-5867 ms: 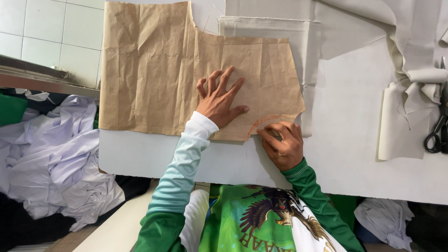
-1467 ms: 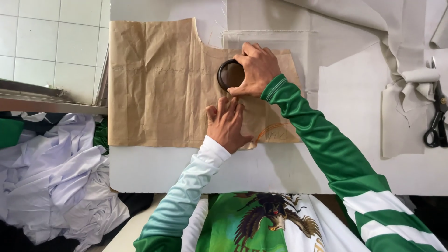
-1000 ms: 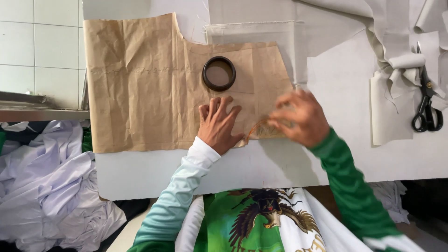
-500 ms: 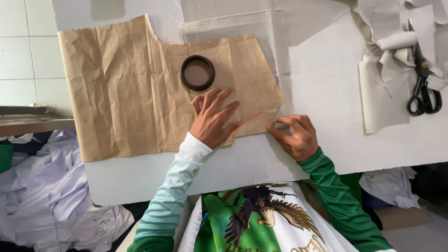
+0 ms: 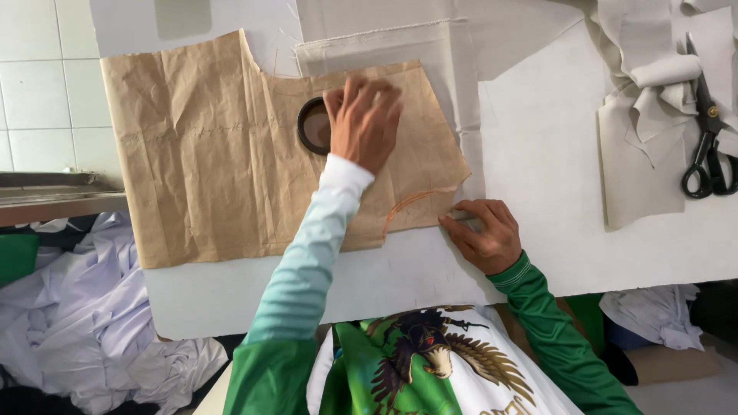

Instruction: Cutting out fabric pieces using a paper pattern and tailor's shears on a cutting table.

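The creased brown paper pattern piece [image 5: 231, 154] lay flat on the white surface [image 5: 538, 192]; the left hand [image 5: 363, 119] was spread open beside the dark round weight [image 5: 311, 125]; the right hand [image 5: 483, 233] pinched its edge; steady downward pressure was judged necessary.

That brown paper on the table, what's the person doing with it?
A person in green sleeves works at a white table. A crinkled brown paper pattern lies flat on pale cloth. The left hand rests on the paper beside a dark round ring. The right hand presses at the paper's lower right corner. Black scissors lie off to the right, near cut cloth pieces.
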